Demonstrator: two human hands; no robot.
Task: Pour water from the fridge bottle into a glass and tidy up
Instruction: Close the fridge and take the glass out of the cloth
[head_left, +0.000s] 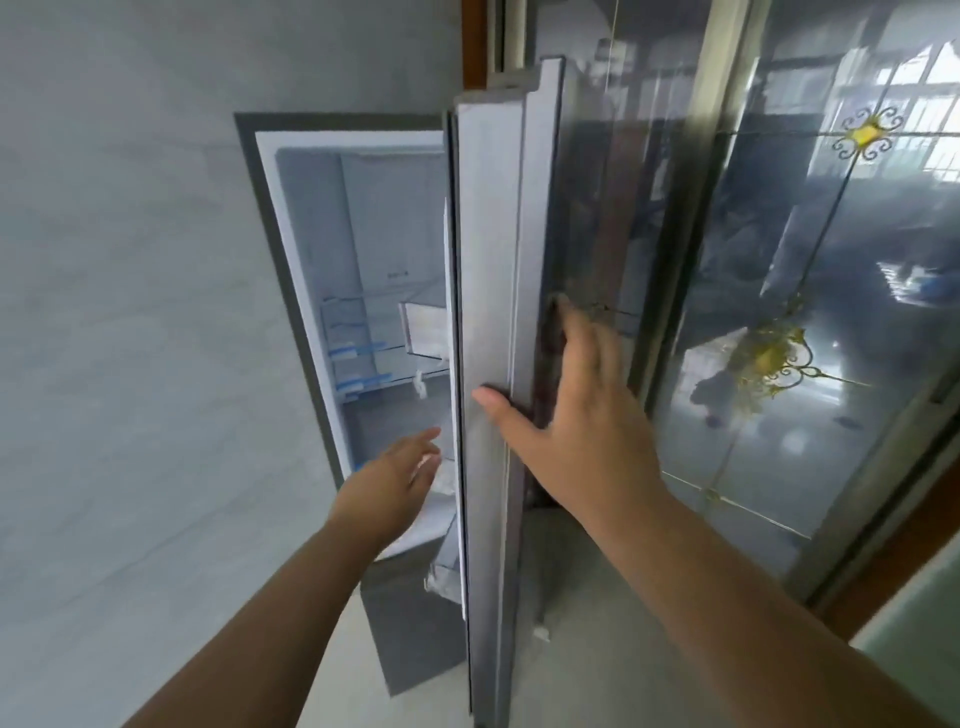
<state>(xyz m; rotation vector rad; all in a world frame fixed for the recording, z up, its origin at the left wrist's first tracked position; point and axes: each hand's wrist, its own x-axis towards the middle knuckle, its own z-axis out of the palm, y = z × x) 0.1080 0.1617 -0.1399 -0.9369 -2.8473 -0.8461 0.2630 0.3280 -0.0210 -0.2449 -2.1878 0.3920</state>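
While the grey metal fridge door (488, 332) is standing open, right hand (576, 415) is gripping its edge; left hand (395, 478), fingers loose, is reaching inside. Bottle possibly hidden; pouring, tidying pending.

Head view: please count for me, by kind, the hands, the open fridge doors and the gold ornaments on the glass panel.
Hands: 2, the left hand reaching toward the fridge interior and the right hand holding the fridge door
Open fridge doors: 1
Gold ornaments on the glass panel: 2, upper ornament and lower ornament
Total: 5
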